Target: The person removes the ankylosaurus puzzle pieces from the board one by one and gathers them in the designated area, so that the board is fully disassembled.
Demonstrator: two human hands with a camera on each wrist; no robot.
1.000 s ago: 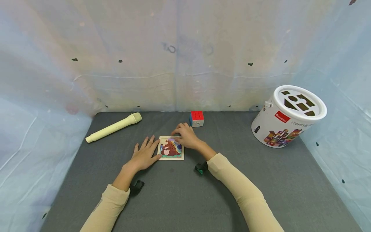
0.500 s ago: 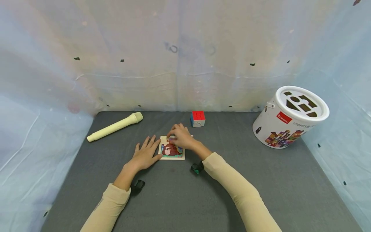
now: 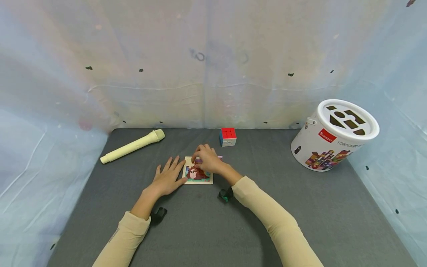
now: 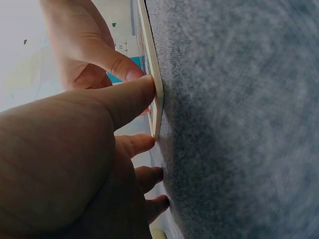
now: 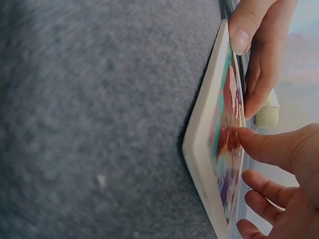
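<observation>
A small square wooden picture puzzle [image 3: 197, 177] with a red-brown dinosaur lies flat on the grey table. My left hand [image 3: 166, 180] is spread beside its left edge, the thumb resting on the lower left corner and the fingers on the cloth. Over the upper part, my right hand [image 3: 207, 159] has its fingers curled down, pinching a purple-topped puzzle piece [image 3: 220, 157] that sticks out past the frame's right side. Bare wood shows at the upper left of the frame. In the right wrist view the right thumb [image 5: 256, 144] is right at the picture's surface; the hand hides part of the piece.
A red, white and blue puzzle cube [image 3: 228, 137] stands behind the right hand. A pale yellow toy microphone [image 3: 131, 146] lies at the back left. At the back right is a white bucket [image 3: 330, 137] with shaped holes in its lid. A plastic sheet [image 3: 260, 66] hangs behind the table.
My right hand has shifted slightly left over the puzzle, and the purple piece now shows beyond the frame's right side. My left hand has kept its place.
</observation>
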